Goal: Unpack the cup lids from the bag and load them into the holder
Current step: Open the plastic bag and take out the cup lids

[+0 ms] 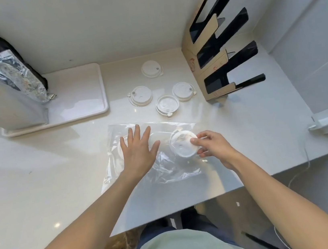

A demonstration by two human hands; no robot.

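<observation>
Left hand (139, 149) flat on bag (164, 166) | right hand (212, 145) pinching lid (183, 145)

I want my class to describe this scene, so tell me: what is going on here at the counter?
A person is unpacking white plastic cup lids from a clear plastic bag lying on the pale countertop. The left hand presses flat on the bag, while the right hand pinches one white lid at the bag's opening. Four more lids already lie loose on the counter beyond the bag. The brown cardboard holder with black slots stands to the right, with no lids visible in it.
</observation>
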